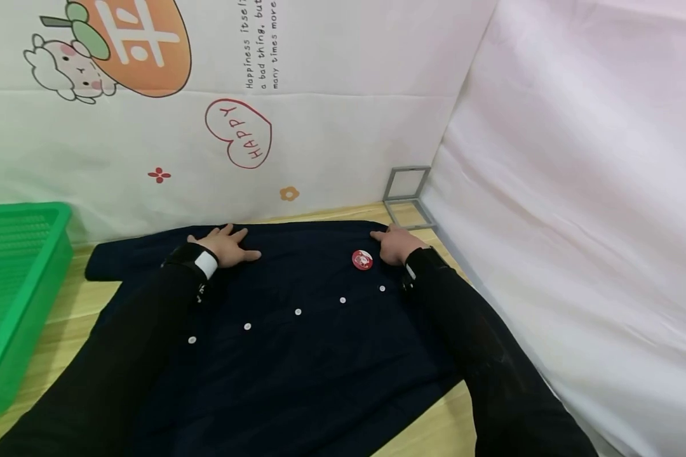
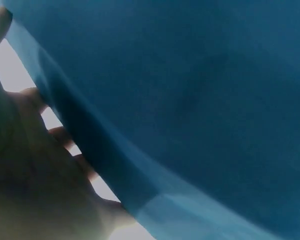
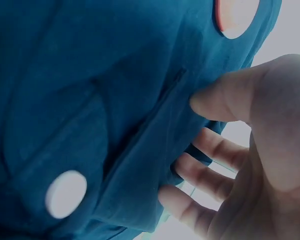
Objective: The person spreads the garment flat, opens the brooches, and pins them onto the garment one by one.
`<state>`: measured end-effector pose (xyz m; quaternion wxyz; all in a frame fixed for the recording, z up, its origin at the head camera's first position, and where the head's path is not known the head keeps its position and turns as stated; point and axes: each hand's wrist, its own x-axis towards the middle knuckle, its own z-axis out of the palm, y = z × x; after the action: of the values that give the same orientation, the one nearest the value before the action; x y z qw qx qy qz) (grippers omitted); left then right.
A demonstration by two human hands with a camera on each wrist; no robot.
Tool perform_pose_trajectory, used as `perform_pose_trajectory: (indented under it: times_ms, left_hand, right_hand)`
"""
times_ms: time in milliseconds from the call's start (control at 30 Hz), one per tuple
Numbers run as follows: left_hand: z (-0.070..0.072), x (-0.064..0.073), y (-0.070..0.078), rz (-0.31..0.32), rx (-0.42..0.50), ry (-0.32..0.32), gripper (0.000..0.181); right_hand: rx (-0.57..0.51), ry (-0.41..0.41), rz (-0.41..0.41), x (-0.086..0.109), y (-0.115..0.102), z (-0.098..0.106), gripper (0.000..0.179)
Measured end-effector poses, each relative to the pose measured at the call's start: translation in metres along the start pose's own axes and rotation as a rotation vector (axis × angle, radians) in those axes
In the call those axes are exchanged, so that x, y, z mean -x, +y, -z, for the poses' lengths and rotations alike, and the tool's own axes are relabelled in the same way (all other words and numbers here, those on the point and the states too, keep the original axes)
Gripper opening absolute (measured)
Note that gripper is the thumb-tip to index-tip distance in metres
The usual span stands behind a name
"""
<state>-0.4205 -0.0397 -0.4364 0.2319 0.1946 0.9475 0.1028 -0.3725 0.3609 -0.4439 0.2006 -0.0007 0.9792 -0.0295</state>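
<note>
A navy button-up shirt [image 1: 297, 273] lies spread on the table, with a row of white buttons and a red round badge [image 1: 362, 259] near its right end. My left hand [image 1: 224, 246] rests on the far edge of the shirt, fingers spread. In the left wrist view its fingertips meet the edge of the cloth. At the collar end, close to the badge, my right hand [image 1: 399, 244] touches the fabric. The right wrist view shows its thumb [image 3: 220, 100] and slightly bent fingertips against the collar cloth. One short sleeve [image 1: 111, 260] extends to the left.
A green plastic basket [image 1: 40, 279] stands at the left. Behind the right hand, a grey folded frame [image 1: 410, 200] sits in the corner. White printed cloth [image 1: 343, 146] hangs at the back, and plain white cloth [image 1: 577, 190] at the right. Wooden tabletop [image 1: 434, 412] shows beside the shirt.
</note>
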Motion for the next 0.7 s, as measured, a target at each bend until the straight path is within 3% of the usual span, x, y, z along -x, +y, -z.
perform_pose_trajectory:
  times_ms: [133, 267, 333, 433, 533, 700]
  left_hand:
    - [-0.001, 0.013, -0.015, -0.017, -0.056, 0.09, 0.095]
    - [-0.008, 0.036, -0.031, -0.01, -0.159, 0.18, 0.095]
    - [-0.012, 0.052, -0.039, -0.004, -0.177, 0.155, 0.096]
    - [-0.02, 0.066, -0.055, -0.001, -0.116, 0.065, 0.106]
    - [-0.027, 0.066, -0.068, 0.003, -0.046, 0.006, 0.117]
    - [-0.033, 0.066, -0.073, 0.002, -0.028, 0.035, 0.118]
  right_hand:
    - [-0.037, 0.001, -0.012, 0.001, -0.001, 0.003, 0.06]
    - [-0.079, 0.065, 0.042, 0.004, -0.004, 0.005, 0.059]
    - [-0.08, 0.08, 0.088, 0.004, -0.005, 0.003, 0.058]
    - [-0.069, 0.048, 0.12, 0.003, -0.003, 0.0, 0.063]
    - [-0.061, -0.022, 0.105, 0.001, -0.001, -0.002, 0.072]
    - [-0.066, -0.076, 0.1, 0.002, 0.001, -0.004, 0.077]
